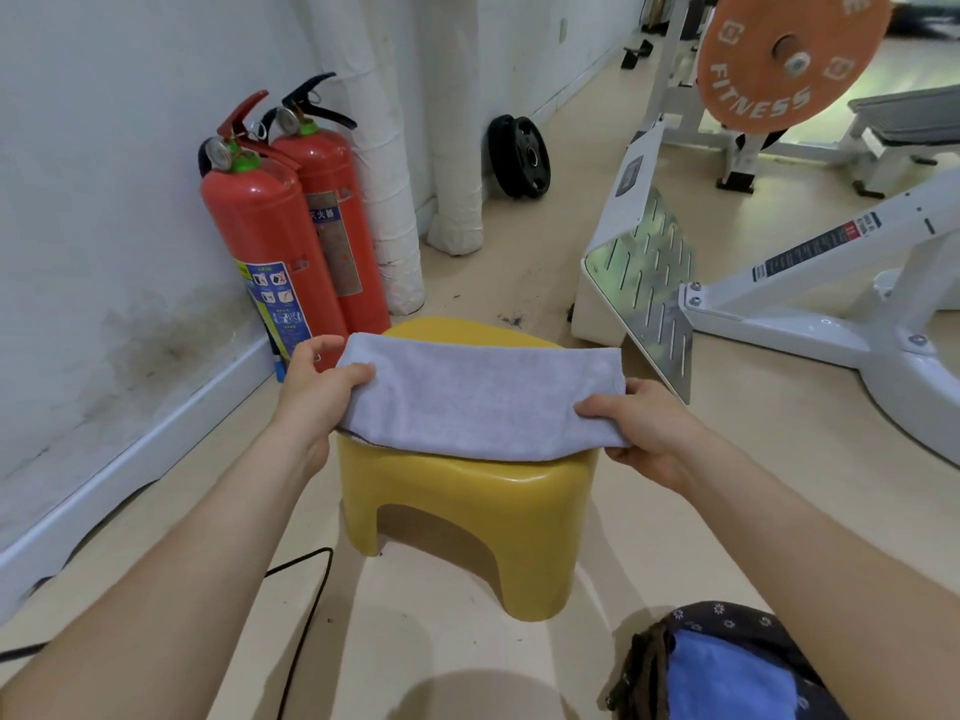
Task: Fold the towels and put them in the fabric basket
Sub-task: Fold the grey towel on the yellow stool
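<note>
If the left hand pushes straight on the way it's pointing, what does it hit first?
Left hand, gripping the towel, would likely reach the far fire extinguisher first, though depth is unclear.

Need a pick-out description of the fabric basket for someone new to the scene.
Start at the yellow stool mid-floor. Below and right of it, at the picture's bottom right edge, sits the basket. It is the only dark, flower-printed fabric thing, with a blue cloth inside.

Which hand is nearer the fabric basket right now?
Right. The right hand grips the grey towel at the end toward the fabric basket; the left hand grips the opposite end, near the fire extinguishers.
</note>
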The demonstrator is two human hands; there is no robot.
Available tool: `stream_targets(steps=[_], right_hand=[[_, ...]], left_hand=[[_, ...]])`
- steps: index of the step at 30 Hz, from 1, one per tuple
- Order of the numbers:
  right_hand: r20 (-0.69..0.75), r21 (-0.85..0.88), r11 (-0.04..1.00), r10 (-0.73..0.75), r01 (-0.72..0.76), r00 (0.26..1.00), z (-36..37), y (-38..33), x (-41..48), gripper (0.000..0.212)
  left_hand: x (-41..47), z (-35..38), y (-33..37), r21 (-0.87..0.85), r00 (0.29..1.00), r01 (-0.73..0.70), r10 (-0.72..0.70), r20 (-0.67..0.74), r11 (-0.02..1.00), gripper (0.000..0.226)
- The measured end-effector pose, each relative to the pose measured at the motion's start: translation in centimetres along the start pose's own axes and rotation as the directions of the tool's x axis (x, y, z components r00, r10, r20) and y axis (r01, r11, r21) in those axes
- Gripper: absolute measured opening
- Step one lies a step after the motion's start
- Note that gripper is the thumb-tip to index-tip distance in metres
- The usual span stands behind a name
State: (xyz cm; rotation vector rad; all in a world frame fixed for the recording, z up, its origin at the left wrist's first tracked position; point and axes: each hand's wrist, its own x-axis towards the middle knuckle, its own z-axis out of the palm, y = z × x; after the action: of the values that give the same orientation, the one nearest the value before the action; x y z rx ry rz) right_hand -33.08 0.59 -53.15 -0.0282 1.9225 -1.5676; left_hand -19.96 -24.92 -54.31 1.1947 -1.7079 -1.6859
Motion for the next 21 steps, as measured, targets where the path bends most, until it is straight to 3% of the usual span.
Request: stream_targets(steps=[4, 7, 10, 12, 15, 18, 21], right_hand=[[0.071, -0.078, 0.992, -0.092, 0.097, 0.993, -0.3, -3.2, -1.0, 0.026], [0.199, -0.143, 0.971, -0.163, 0.193, 0.966, -0.2, -5.8, -2.8, 0.018], [0.329, -0.159, 0.959, -0.171, 0.233, 0.929, -0.5, -7.2, -4.9, 0.024], [0.371, -0.145, 0.957, -0.182, 0.251, 0.910, -1.5, -7.5, -6.1, 0.015], [0.389, -0.089, 0.964, -0.196, 0.248, 0.900, -3.8, -7.5, -7.2, 0.011], [0.378, -0.082, 0.961, -0.214, 0.263, 0.901, -5.6, -7.4, -7.8, 0.024], [0.342, -0.058, 0.946, -0.281, 0.318, 0.897, -7.1, -7.4, -8.7, 0.017]], left_hand=[[-3.6, 1.2, 3.3, -0.135, 0.979, -0.103, 0.125, 0.160, 0.985, 0.032], [-7.9, 3.9, 6.8, -0.219, 0.912, -0.151, 0.222, 0.344, 0.964, 0.030], [-11.9, 6.4, 8.6, -0.222, 0.768, -0.133, 0.242, 0.593, 0.966, 0.043], [-13.2, 6.9, 8.7, -0.127, 0.677, -0.293, 0.300, 0.672, 0.948, 0.057], [-14.6, 7.3, 8.6, 0.027, 0.642, -0.584, 0.441, 0.627, 0.812, 0.060], [-16.3, 8.0, 8.4, 0.124, 0.600, -0.744, 0.576, 0.555, 0.656, 0.035], [-17.2, 8.3, 8.5, 0.190, 0.467, -0.876, 0.680, 0.566, 0.443, 0.010]])
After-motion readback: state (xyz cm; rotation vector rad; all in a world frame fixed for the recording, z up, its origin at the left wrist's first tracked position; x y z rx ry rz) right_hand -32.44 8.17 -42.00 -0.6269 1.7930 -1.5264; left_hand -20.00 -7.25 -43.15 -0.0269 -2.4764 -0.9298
